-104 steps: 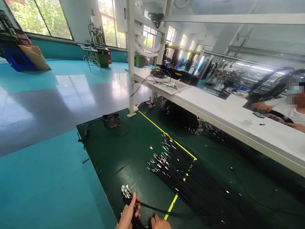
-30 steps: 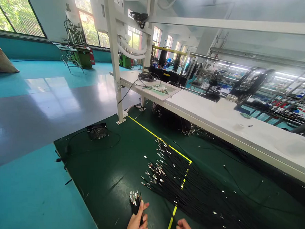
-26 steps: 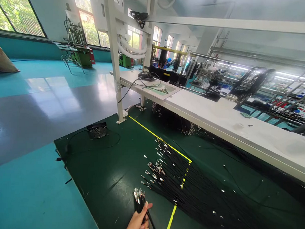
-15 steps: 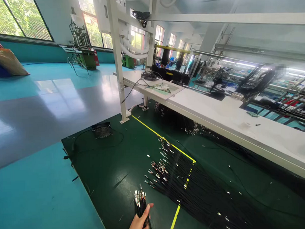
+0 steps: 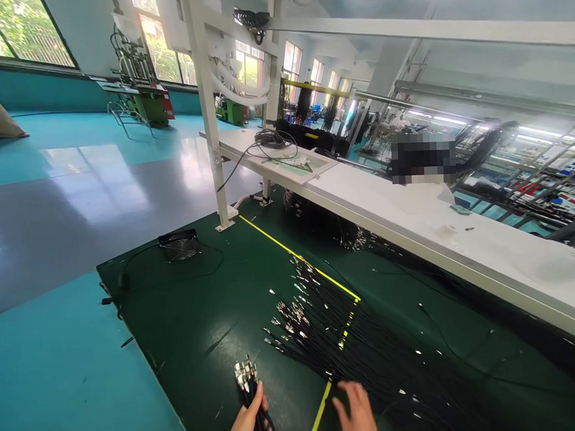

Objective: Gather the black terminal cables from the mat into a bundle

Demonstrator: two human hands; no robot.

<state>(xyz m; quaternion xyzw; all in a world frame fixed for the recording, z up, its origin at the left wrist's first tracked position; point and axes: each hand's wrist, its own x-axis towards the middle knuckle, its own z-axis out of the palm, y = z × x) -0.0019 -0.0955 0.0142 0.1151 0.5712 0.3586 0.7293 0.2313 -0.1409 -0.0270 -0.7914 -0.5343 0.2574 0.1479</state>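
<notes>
A small bundle of black metal-tipped cables [image 5: 249,386] was gripped in the left hand [image 5: 246,424]; the right hand [image 5: 355,414], fingers spread, apparently reached the loose black cables [image 5: 362,351] (dark green surface [image 5: 201,319]); tips are best kept aligned.

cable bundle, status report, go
Left hand shut on cable bundle, plugs up. Right hand open, at loose cables on mat. Nothing between them.

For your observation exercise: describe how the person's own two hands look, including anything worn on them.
Both hands are bare: the left hand and the right hand show no gloves, rings or markings. No sleeve, watch or strap shows; the frame's lower edge cuts off the wrists.
</notes>
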